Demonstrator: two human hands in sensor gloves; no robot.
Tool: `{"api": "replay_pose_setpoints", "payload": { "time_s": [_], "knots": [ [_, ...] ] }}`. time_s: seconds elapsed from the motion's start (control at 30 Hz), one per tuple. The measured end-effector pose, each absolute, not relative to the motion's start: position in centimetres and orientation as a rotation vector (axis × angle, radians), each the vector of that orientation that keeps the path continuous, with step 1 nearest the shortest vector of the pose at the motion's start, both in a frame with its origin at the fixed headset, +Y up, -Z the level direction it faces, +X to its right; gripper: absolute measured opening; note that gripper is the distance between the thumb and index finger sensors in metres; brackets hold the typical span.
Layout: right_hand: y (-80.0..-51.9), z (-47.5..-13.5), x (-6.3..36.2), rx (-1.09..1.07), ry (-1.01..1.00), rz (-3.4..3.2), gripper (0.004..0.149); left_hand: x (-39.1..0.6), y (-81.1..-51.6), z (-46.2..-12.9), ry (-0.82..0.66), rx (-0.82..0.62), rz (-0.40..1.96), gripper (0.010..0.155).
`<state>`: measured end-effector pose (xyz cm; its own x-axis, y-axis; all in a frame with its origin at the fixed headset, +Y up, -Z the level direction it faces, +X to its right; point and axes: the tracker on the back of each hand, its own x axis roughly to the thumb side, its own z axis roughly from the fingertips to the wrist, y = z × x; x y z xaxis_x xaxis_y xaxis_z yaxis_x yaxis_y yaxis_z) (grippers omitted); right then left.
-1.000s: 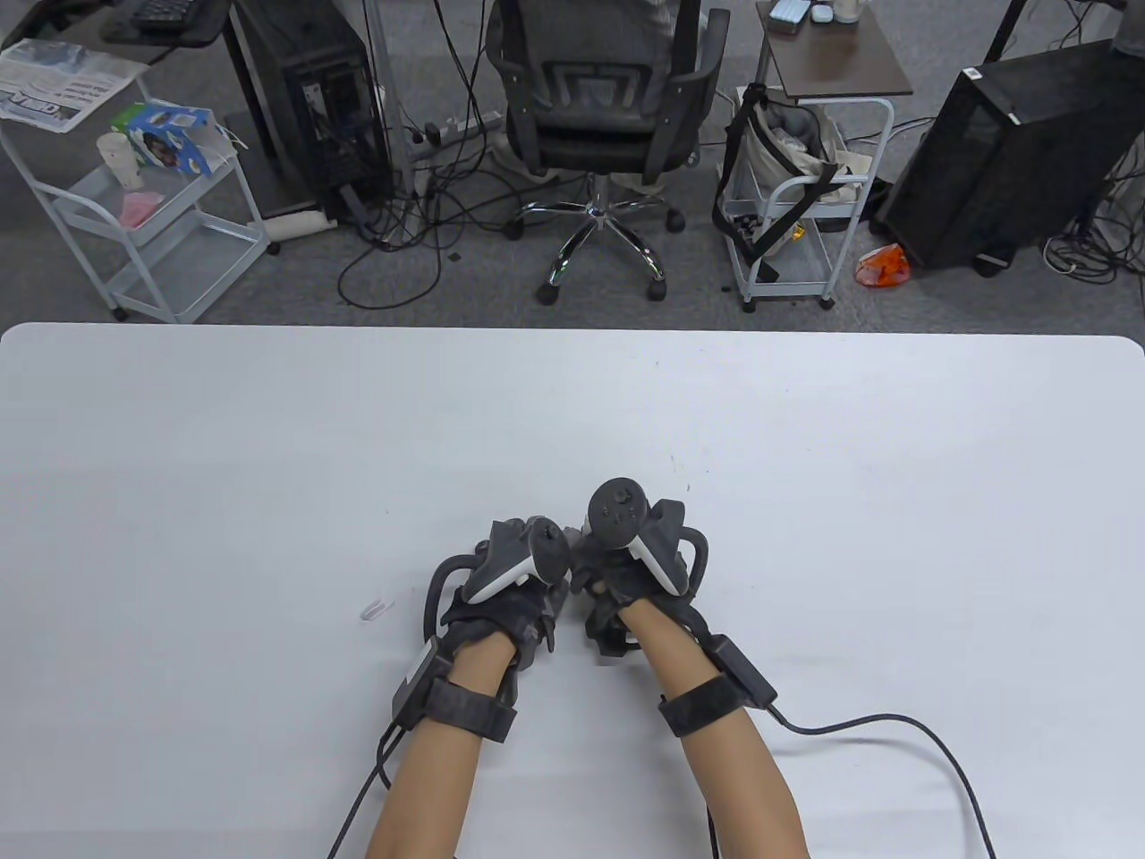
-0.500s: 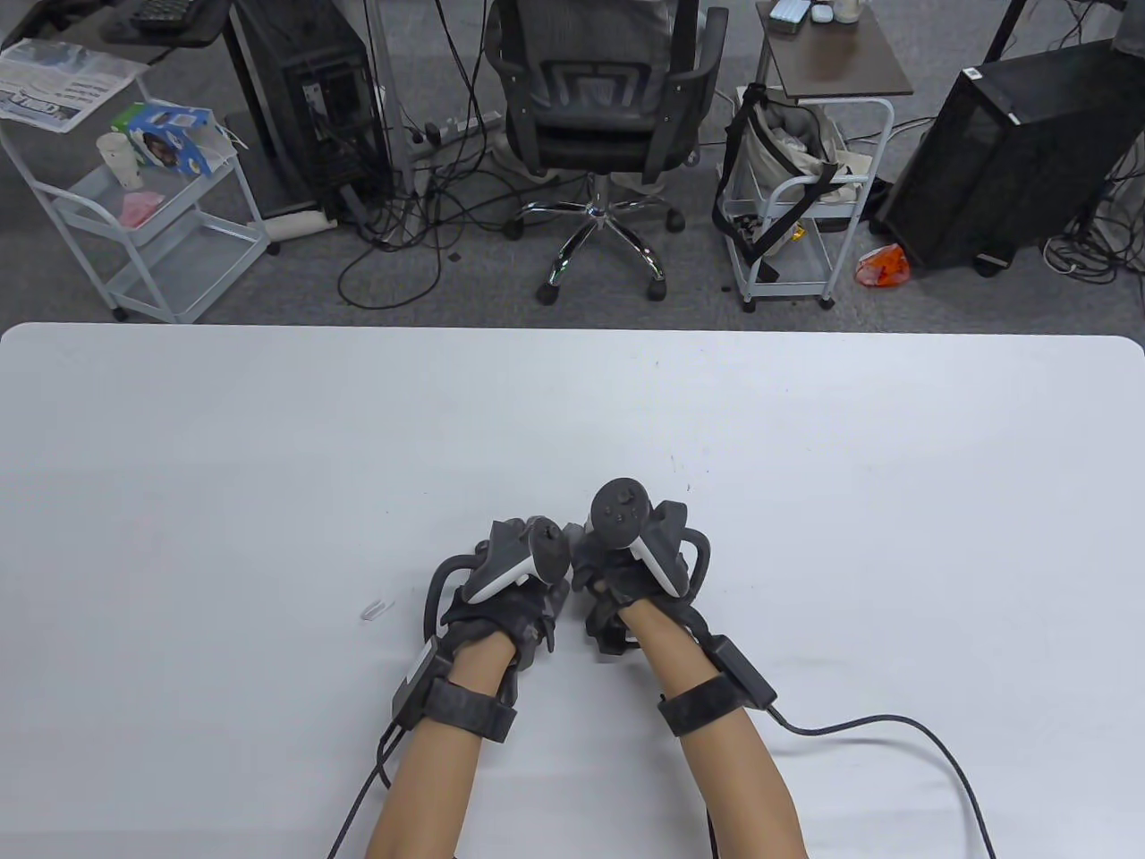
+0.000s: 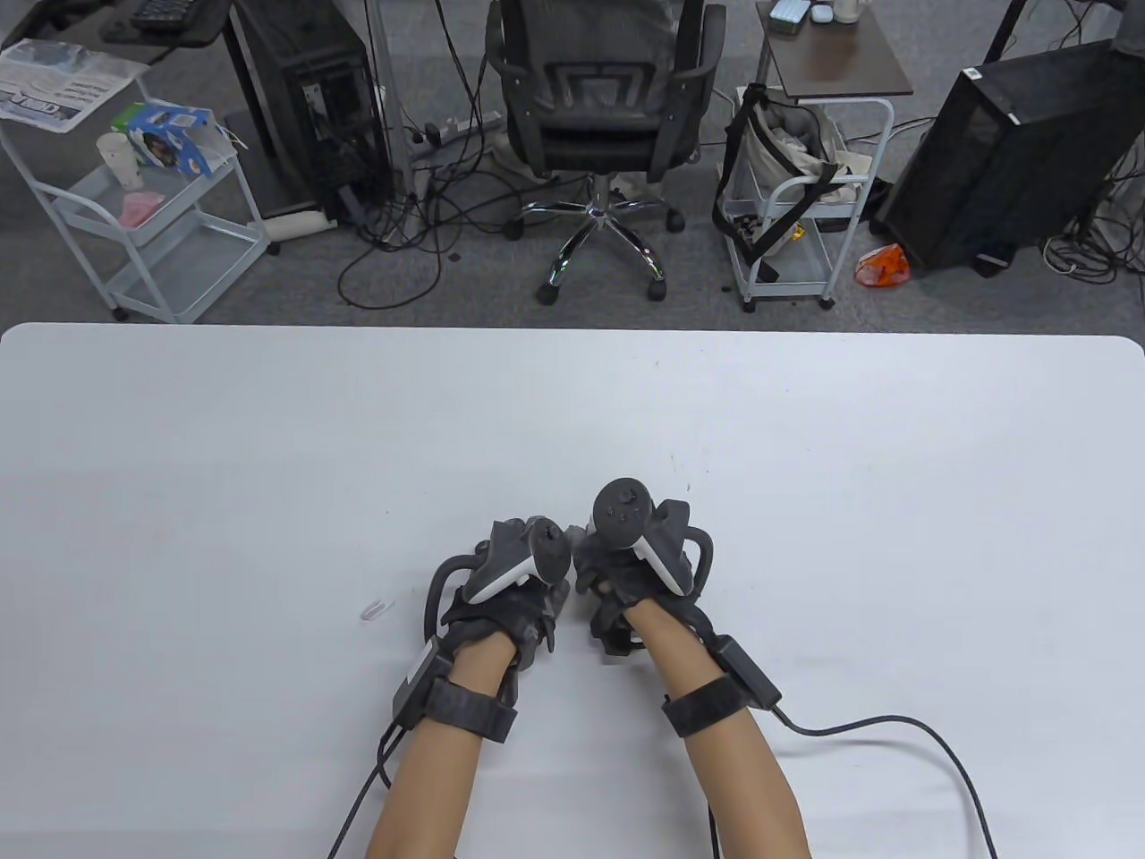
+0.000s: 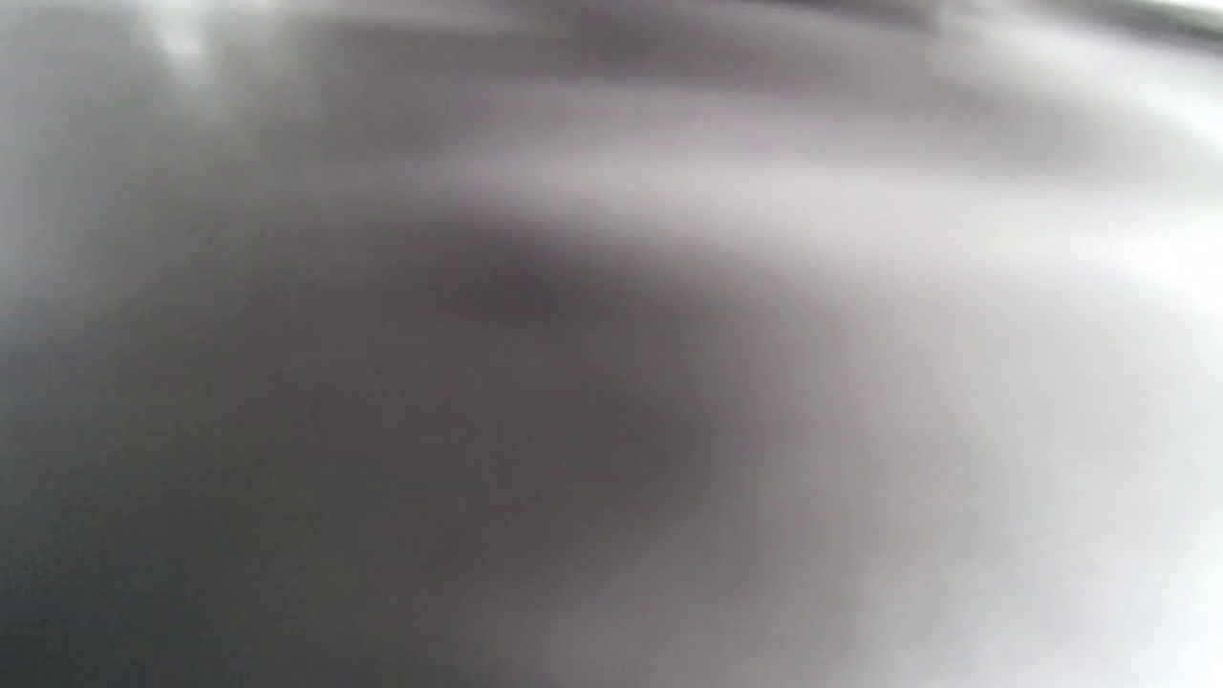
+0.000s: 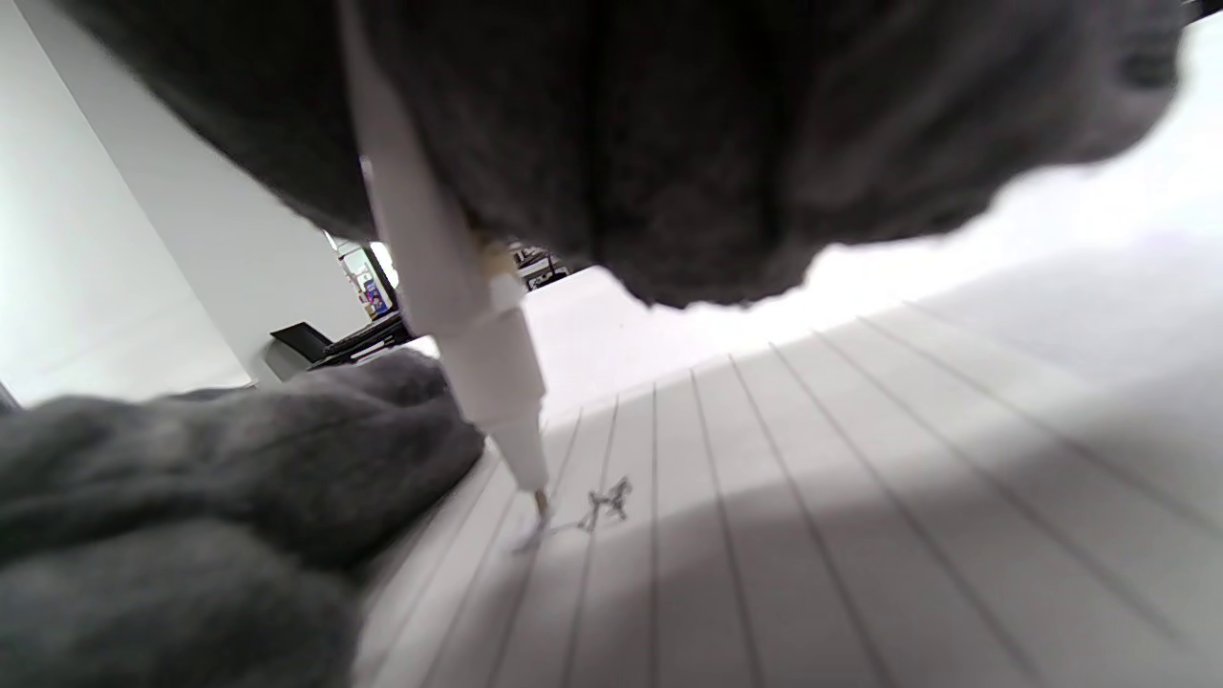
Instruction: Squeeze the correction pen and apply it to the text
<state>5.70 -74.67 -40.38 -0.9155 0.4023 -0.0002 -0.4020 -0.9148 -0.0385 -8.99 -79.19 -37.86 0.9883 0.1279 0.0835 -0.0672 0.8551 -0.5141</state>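
In the right wrist view my right hand [image 5: 726,143] grips a white correction pen [image 5: 459,296]. The pen's tip [image 5: 540,502] touches a lined sheet of paper [image 5: 812,497] just left of a small handwritten scribble [image 5: 607,502]. A whitish smear lies under the tip. My left hand's gloved fingers [image 5: 191,506] rest on the paper right beside the pen. In the table view my left hand [image 3: 514,582] and right hand [image 3: 631,573] sit close together on the white table [image 3: 805,465], hiding the pen and paper. The left wrist view is a grey blur.
A small clear cap [image 3: 377,610] lies on the table left of my left hand. A black cable [image 3: 886,725] runs from my right wrist to the table's front right. An office chair [image 3: 608,98] and carts stand beyond the far edge.
My right hand has shifted very slightly to the right. My left hand and the clear cap have not moved.
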Motion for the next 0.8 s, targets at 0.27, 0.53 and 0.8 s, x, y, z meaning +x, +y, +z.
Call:
{"api": "replay_pose_setpoints", "payload": {
  "time_s": [0.27, 0.53, 0.8],
  "knots": [
    [-74.72, -40.3, 5.85, 0.016, -0.038, 2.715, 0.037, -8.98, -79.2, -37.86, -0.116, -0.538, 0.104, 0.062],
    [-74.77, -40.13, 5.55, 0.022, -0.059, 2.722, 0.037, -9.0, -79.19, -37.79, -0.117, -0.54, 0.107, 0.062],
    [-74.62, -40.05, 6.08, 0.009, -0.084, 2.751, 0.036, -8.97, -79.18, -37.8, -0.117, -0.541, 0.107, 0.063]
  ]
}}
